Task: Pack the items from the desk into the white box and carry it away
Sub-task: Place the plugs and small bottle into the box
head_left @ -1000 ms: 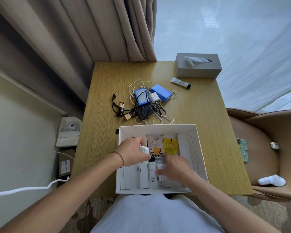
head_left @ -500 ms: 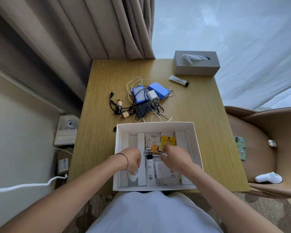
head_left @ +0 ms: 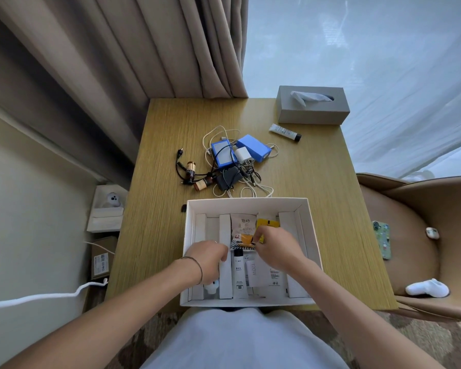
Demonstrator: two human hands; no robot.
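Observation:
The white box (head_left: 246,202) sits at the desk's near edge with cardboard dividers inside. My left hand (head_left: 208,258) is down in its left compartment, closed around a white bottle (head_left: 211,287) whose end sticks out below my palm. My right hand (head_left: 273,249) pinches the lower right corner of a snack packet (head_left: 242,227) in the middle, next to a yellow sachet (head_left: 268,224). A black-capped white tube (head_left: 239,275) and a white charger box (head_left: 254,274) lie between my hands. Beyond the box lie two blue boxes (head_left: 254,148), a white plug (head_left: 242,155), tangled cables, two batteries (head_left: 190,169) and a black adapter (head_left: 228,178).
A grey tissue box (head_left: 312,105) and a small tube (head_left: 284,132) are at the desk's far right. A brown chair (head_left: 410,203) on the right holds a phone (head_left: 381,239), an earbud case (head_left: 432,232) and a white sock (head_left: 427,288). Curtains hang behind, and cartons stand on the floor to the left.
My left hand carried the white bottle from the box's middle down into the left compartment. My right hand moved up from the near items to the snack packet.

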